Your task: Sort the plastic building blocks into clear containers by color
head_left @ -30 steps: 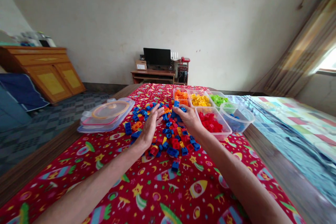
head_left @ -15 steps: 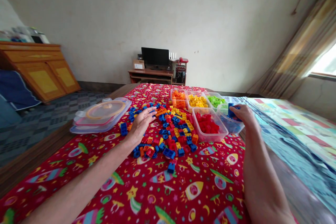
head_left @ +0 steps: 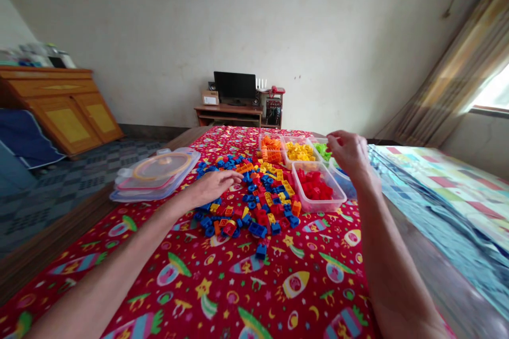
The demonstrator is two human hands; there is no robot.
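Note:
My left hand is low over the left part of a pile of mixed toy building bricks, its fingers stretched out and no brick visible in them. The bricks under its palm are hidden. Above a clear plastic box of blue bricks on the right, my right hand hangs with loosely bent fingers and no brick showing. It partly covers that box and the box of green bricks. A box of red bricks stands just left of the blue one.
Boxes of orange bricks and yellow bricks stand behind the red ones. Stacked plastic lids lie left of the pile. A patterned red cloth covers the table. Beyond its right edge is a bed.
My right hand has risen from the blue box, and the blue brick it held no longer shows in its fingers. My left hand has turned palm-down and lowered over the pile.

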